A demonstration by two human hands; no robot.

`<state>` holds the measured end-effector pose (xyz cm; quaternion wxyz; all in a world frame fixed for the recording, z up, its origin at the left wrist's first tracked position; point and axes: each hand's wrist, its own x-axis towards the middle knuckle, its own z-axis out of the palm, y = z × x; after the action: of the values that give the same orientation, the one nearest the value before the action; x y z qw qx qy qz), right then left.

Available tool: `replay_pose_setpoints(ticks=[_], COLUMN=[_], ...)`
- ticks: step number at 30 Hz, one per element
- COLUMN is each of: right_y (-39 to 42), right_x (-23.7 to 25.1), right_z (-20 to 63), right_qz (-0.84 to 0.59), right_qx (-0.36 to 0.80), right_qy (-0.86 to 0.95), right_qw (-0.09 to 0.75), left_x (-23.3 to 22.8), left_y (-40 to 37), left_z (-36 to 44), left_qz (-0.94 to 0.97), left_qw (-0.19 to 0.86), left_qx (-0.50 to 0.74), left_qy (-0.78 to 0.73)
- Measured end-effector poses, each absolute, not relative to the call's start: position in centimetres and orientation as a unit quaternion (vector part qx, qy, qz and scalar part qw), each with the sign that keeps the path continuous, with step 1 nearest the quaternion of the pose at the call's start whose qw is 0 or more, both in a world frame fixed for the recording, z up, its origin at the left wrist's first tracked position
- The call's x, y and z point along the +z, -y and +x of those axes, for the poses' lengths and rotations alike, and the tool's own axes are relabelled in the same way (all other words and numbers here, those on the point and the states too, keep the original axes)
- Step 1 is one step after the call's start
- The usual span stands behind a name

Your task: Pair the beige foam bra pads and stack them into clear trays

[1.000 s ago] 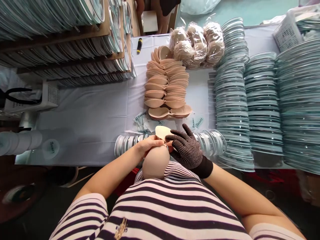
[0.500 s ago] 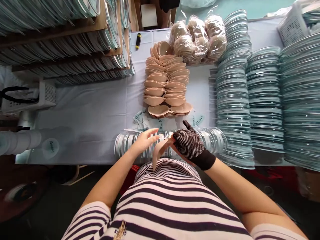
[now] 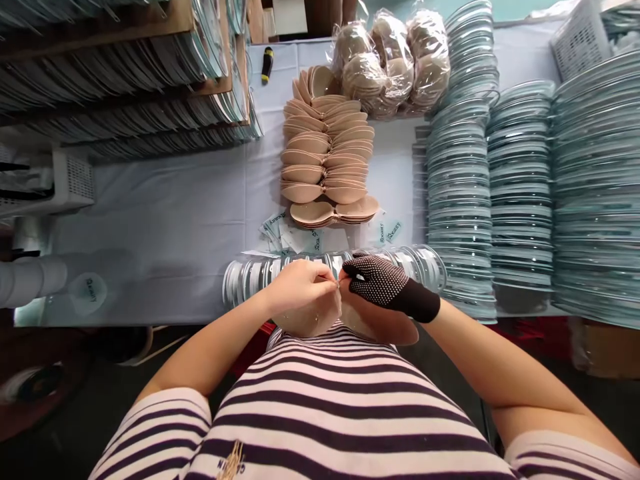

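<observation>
Pinching their join (image 3: 339, 285), I hold the paired cups (image 3: 311, 319) along the surface's (image 3: 165, 247) near edge, left hand (image 3: 299, 285) and gloved right hand (image 3: 376, 280) close together, one cup under each.

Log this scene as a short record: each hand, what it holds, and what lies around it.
Left hand: bare, pinching near the middle join of a pair of beige bra cups
Right hand: in a black, white-dotted glove, fingers at that join
Just beyond hands: row of clear round plastic packs; printed cards
Farther back: stacked bra cups; plastic-wrapped bra cups
Right side: columns of clear packs
Left side: white plastic basket
</observation>
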<state>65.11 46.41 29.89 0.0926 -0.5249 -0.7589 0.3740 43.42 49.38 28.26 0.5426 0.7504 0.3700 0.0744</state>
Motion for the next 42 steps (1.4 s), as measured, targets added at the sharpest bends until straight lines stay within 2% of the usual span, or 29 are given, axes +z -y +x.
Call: replay_pose_setpoints(ticks=[6, 9, 12, 14, 18, 22, 24, 27, 30, 36, 39, 42], right_y=[-44.9, -44.8, -45.4, -45.7, -45.5, -45.4, -45.4, -45.1, -44.3, -44.5, -45.4, -45.7], right_x=[27.7, 26.9, 26.7, 27.0, 28.4, 30.6, 31.2, 31.2, 30.5, 30.4, 30.8, 30.8], right_z=[63.8, 63.7, 64.6, 65.4, 65.8, 65.2, 65.5, 66.7, 67.6, 66.1, 65.3, 65.2], right_qz=[-0.551, -0.56, -0.572, -0.586, -0.514, -0.454, -0.45, -0.46, -0.473, -0.426, -0.401, -0.427], right_qx=[0.437, 0.474, 0.462, 0.402, 0.223, 0.121, 0.088, 0.072, 0.112, 0.256, 0.352, 0.437], right_qy=[0.69, 0.637, 0.614, 0.637, 0.783, 0.849, 0.852, 0.846, 0.842, 0.828, 0.815, 0.774], right_qw=[0.173, 0.236, 0.286, 0.3, 0.271, 0.24, 0.252, 0.259, 0.233, 0.259, 0.225, 0.168], left_x=[27.8, 26.8, 26.3, 26.5, 27.0, 26.2, 25.7, 25.4, 26.1, 29.3, 30.5, 30.7], left_y=[-48.3, -47.8, -48.0, -48.8, -51.1, -52.0, -51.5, -50.8, -51.0, -51.9, -51.2, -50.5], left_z=[44.2, 44.4, 43.5, 42.3, 41.0, 42.4, 43.5, 44.6, 44.2, 43.0, 43.0, 42.7], left_qz=[0.774, 0.731, 0.648, 0.622, 0.593, 0.535, 0.497, 0.415, 0.44, 0.659, 0.703, 0.692], left_qw=[0.496, 0.542, 0.6, 0.622, 0.749, 0.822, 0.852, 0.883, 0.85, 0.715, 0.662, 0.659], left_qx=[0.051, 0.076, 0.162, 0.178, 0.051, -0.021, -0.008, 0.104, 0.141, 0.024, 0.0, 0.0], left_qy=[-0.39, -0.409, -0.441, -0.441, -0.291, -0.192, -0.166, -0.193, -0.253, -0.235, -0.258, -0.295])
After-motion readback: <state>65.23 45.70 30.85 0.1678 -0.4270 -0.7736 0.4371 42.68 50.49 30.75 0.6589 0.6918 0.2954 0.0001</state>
